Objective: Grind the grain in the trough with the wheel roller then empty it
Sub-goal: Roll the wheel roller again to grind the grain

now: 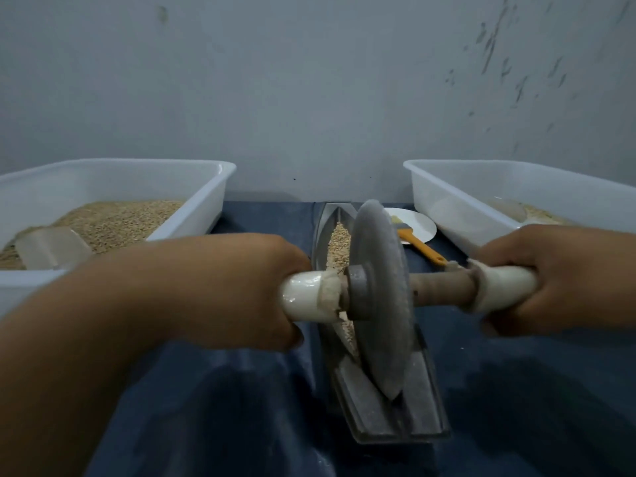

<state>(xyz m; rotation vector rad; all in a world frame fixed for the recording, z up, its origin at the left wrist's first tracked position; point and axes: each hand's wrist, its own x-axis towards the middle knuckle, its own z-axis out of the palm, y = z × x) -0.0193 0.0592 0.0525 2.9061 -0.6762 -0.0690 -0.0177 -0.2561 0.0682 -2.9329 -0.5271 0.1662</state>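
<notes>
So the person's got the wheel roller [380, 297] standing on edge in the trough [385, 407] at centre frame, left hand [223, 290] curled around the white grip on one end of the axle, right hand [557, 277] wrapped around the other. The grain [339, 246] sits in the groove, mostly toward the far end behind the disc. Best bet is probably even downward pressure on both grips and long strokes, keeping the disc upright so it doesn't ride up the walls. Left bin [113, 173] upper left holds grain and a scoop [51, 247]; right bin [516, 180], a plate [418, 225] and an orange brush [421, 247] crowd the right side, near the right grip.
</notes>
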